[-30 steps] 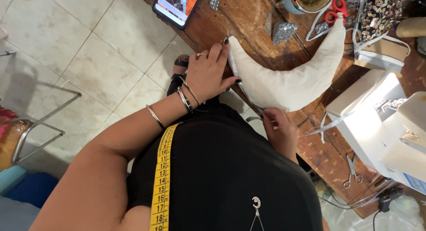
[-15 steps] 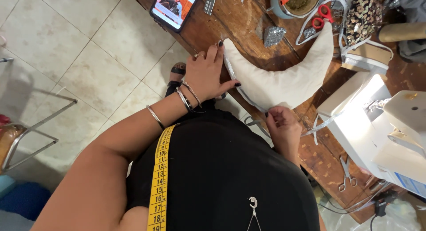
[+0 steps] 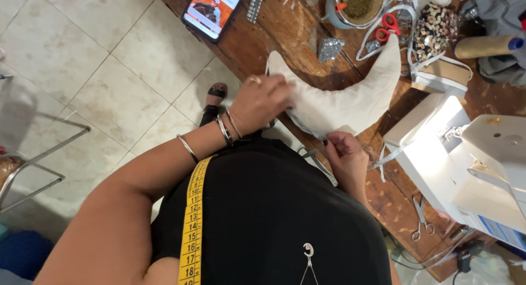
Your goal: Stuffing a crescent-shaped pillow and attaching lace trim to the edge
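Observation:
A cream, crescent-shaped stuffed fabric piece (image 3: 350,99) lies on the wooden table (image 3: 285,33). My left hand (image 3: 260,101), with a ring and several bangles at the wrist, presses down on its left end. My right hand (image 3: 342,153) pinches the lower edge of the fabric near the table's front edge, fingers closed on it. A yellow measuring tape (image 3: 192,219) hangs over my shoulder across my black top.
A phone (image 3: 213,10) with a lit screen lies at the table's far left. Red-handled scissors (image 3: 386,25), a pot of beads (image 3: 356,3), a sequinned piece (image 3: 435,27) and a thread cone (image 3: 485,45) sit behind. A white sewing machine (image 3: 471,159) stands right; small snips (image 3: 422,219) lie near it.
My left hand slid further onto the left end of the fabric piece. My right hand stayed pinching its lower edge. The view shifted slightly.

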